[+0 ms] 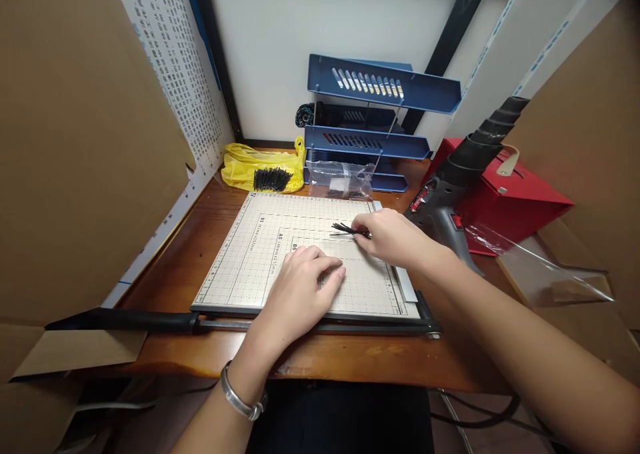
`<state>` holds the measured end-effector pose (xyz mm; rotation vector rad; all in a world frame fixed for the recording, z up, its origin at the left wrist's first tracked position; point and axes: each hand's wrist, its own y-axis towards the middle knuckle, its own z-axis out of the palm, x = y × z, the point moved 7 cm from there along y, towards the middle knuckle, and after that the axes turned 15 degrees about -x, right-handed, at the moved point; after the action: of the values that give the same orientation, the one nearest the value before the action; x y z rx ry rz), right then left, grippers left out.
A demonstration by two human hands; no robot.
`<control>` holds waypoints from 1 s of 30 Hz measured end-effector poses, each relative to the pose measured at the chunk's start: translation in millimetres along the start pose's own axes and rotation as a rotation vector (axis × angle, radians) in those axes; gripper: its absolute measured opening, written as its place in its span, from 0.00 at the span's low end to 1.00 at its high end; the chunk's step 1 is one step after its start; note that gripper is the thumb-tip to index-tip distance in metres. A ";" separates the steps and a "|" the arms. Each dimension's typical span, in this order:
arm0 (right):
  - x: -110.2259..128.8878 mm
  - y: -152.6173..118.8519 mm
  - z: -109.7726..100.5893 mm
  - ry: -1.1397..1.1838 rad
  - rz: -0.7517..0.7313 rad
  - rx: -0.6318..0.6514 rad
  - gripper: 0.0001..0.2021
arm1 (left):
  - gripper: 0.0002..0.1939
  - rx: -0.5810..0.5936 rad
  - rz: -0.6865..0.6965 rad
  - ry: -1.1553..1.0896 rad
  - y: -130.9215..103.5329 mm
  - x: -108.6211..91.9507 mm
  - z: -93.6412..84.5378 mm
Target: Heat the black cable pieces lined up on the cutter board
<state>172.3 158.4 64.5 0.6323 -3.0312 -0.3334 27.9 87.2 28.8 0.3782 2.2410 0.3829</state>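
Observation:
A paper cutter (235,254) with a cream gridded board lies on the wooden desk. Its long blade arm and black handle (165,321) run along the near edge. My left hand (307,284) rests on the board, fingers bent and thumb a little apart from the index finger, with nothing seen in it. Over the right part of the board my right hand (383,237) pinches a small bunch of thin black strips (343,229). Their loose ends point left, fanned slightly apart; the other ends are hidden by the fingers.
Behind the board, a pile of short black strips (273,179) lies on a yellow plastic bag (240,164), beside a clear bag (325,177). A blue tiered rack (370,141) stands behind. To the right are a heat gun (447,194) and red box (515,201). Cardboard flanks both sides.

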 end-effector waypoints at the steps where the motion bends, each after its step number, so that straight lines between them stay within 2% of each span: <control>1: -0.9 -0.6 -1.0 0.049 0.011 -0.009 0.13 | 0.12 -0.001 -0.002 -0.001 -0.3 -0.1 -0.1; 6: -4.8 -2.5 -4.8 0.309 0.079 -0.015 0.11 | 0.11 -0.016 0.001 0.006 -0.7 -0.7 0.2; 12: -5.0 -8.0 3.8 0.657 0.252 0.074 0.14 | 0.10 -0.100 0.016 0.055 1.1 -1.4 -1.0; 15: -7.7 -10.1 9.3 0.576 0.317 0.075 0.13 | 0.10 -0.108 0.012 0.126 3.7 -2.3 -1.2; 19: -12.0 -5.4 3.7 0.351 0.358 -0.070 0.10 | 0.12 -0.044 0.074 0.273 9.6 -10.5 4.6; 22: -11.8 -1.1 5.2 0.240 0.371 -0.055 0.09 | 0.13 0.016 0.147 0.382 13.7 -17.7 14.1; 26: -10.1 -0.5 9.6 0.276 0.388 -0.005 0.07 | 0.15 0.037 0.208 0.434 17.7 -20.9 22.3; 30: -2.8 -8.8 16.0 0.442 0.388 0.039 0.11 | 0.16 0.059 0.234 0.374 13.5 -17.3 19.4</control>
<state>177.2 154.9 47.0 0.0874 -2.6506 -0.1009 55.5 95.6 33.7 0.6480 2.5838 0.5479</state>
